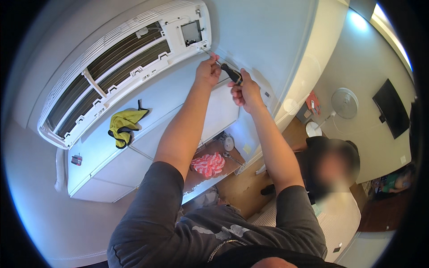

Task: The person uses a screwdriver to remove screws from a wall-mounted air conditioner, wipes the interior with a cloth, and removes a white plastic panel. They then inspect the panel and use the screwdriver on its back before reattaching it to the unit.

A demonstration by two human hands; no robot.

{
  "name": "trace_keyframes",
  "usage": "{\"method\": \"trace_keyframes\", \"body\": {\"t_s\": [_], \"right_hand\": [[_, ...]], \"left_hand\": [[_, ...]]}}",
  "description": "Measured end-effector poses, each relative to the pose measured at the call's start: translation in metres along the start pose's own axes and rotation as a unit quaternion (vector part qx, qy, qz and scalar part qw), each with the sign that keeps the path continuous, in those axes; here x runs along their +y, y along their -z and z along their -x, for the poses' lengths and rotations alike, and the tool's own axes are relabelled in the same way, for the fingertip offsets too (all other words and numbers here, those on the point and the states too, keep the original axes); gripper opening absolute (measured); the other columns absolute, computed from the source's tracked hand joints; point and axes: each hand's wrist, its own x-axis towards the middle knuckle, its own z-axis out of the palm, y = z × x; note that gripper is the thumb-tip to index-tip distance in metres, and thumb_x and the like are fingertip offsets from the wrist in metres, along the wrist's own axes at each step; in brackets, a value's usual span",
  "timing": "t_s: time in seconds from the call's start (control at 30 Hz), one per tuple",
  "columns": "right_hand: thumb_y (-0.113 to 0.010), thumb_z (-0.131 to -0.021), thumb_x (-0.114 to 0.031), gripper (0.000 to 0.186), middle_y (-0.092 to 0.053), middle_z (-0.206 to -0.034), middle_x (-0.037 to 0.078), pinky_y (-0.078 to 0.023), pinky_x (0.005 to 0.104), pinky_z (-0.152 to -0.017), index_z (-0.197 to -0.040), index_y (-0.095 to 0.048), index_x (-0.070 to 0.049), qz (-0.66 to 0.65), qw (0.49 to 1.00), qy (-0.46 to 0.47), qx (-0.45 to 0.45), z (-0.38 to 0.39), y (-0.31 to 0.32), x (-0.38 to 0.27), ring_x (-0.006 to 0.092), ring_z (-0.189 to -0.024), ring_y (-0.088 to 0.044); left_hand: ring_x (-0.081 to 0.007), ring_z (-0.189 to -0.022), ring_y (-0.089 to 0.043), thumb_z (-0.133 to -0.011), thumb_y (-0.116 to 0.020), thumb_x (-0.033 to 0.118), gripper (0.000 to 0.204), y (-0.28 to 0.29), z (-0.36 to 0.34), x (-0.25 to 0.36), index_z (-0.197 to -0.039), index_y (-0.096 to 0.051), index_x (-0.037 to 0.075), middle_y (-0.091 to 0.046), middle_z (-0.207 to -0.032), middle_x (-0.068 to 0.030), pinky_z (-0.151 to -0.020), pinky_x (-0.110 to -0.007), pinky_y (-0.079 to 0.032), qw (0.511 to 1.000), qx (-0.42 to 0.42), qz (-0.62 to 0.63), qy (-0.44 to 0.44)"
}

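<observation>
A white wall air conditioner (126, 64) is open at the upper left, its dark inner slats showing. A screwdriver with a black handle (230, 72) reaches toward the unit's lower right corner. My right hand (245, 91) is closed on the back of the handle. My left hand (208, 70) has its fingers closed around the shaft, just ahead of the handle, close to the unit's edge. Below the unit, a yellow-green cloth (123, 123) with dark edging lies on a white cabinet top (89, 156).
A red-and-white bundle (208, 165) lies in an alcove below my arms. A co-worker (313, 169) is at the lower right beside a bed (348, 214). A standing fan (344, 102) and a dark screen (389, 107) are at the right. A small red object (76, 159) sits at the cabinet's left end.
</observation>
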Motion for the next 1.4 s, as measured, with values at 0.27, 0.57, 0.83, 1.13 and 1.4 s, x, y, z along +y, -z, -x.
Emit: {"method": "trace_keyframes", "body": {"t_s": [0.27,0.57,0.83,1.13,1.4], "right_hand": [[-0.042,-0.107,-0.055,0.054,-0.063,-0.071,0.009,-0.044,0.0314,-0.042,-0.109,-0.063,-0.005,-0.033,0.995,-0.071,0.067,-0.011,-0.009,0.016,0.0176,-0.045,-0.055],[-0.070,-0.095,-0.028,0.039,-0.071,-0.090,0.022,-0.057,0.0500,-0.074,-0.120,-0.055,-0.002,0.111,0.980,0.061,0.152,0.008,-0.010,0.001,0.0446,-0.083,-0.070],[-0.062,-0.091,-0.023,0.025,-0.073,-0.098,0.020,-0.056,0.0505,-0.077,-0.107,-0.067,-0.004,0.363,0.853,0.360,0.108,-0.013,-0.002,0.017,0.0392,-0.086,-0.071],[-0.073,-0.097,-0.026,0.035,-0.073,-0.086,0.018,-0.056,0.0407,-0.064,-0.121,-0.058,-0.005,0.333,0.808,0.436,0.215,0.009,-0.002,-0.007,0.0296,-0.074,-0.074],[-0.065,-0.101,-0.007,0.032,-0.071,-0.097,0.017,-0.060,0.0320,-0.077,-0.127,-0.050,0.004,0.018,0.963,0.256,0.084,0.148,-0.055,0.034,0.0209,-0.084,-0.073]], "left_hand": [[-0.0104,-0.051,-0.038,-0.099,-0.071,0.021,0.014,0.026,-0.025,-0.001,-0.097,-0.067,0.008,-0.047,-0.067,0.0050,-0.047,-0.027,-0.032,0.999,-0.041,-0.016,-0.022],[-0.0073,-0.053,-0.031,-0.104,-0.064,0.021,0.017,0.030,-0.033,0.008,-0.106,-0.065,0.004,-0.046,-0.068,0.0043,-0.050,-0.023,-0.027,0.995,-0.071,-0.070,-0.032],[-0.0255,-0.070,-0.060,-0.103,-0.057,0.031,0.031,-0.011,0.039,-0.007,-0.108,-0.065,0.001,-0.064,-0.081,-0.0082,-0.067,-0.045,-0.047,0.989,-0.050,-0.049,0.129],[-0.0165,-0.062,-0.053,-0.103,-0.058,0.032,0.031,0.128,0.213,-0.104,-0.099,-0.057,0.002,-0.054,-0.077,-0.0027,-0.051,-0.028,-0.045,0.953,0.159,0.067,0.247],[-0.0216,-0.091,-0.064,-0.105,-0.053,0.009,0.019,0.221,0.337,-0.016,-0.118,-0.058,-0.004,-0.062,-0.108,-0.0142,-0.074,-0.035,-0.057,0.991,0.105,-0.050,0.068]]}}
